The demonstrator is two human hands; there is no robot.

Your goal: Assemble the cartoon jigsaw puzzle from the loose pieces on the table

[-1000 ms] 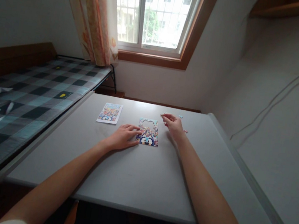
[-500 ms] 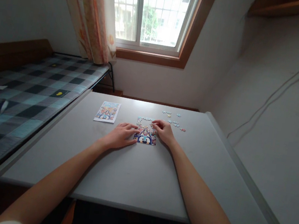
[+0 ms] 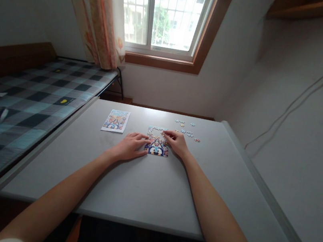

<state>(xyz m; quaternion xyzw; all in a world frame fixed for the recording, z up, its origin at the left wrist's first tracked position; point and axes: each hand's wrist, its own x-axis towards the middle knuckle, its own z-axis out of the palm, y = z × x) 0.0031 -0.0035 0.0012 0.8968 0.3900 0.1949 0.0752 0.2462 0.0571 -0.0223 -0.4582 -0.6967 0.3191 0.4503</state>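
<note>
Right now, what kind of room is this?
Probably a bedroom, maybe in a home or dorm. There's a bed with a checked cover, a window with a flowery curtain, and a table with a jigsaw puzzle on it.

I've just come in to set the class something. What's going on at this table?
A person is handling a partly assembled jigsaw puzzle on a pale table. The left hand rests at its left edge; the right hand is pinched over its far right part, though whether it grips a piece is too small to tell. The puzzle's far part has a gap. Loose pieces lie beyond the right hand.
</note>
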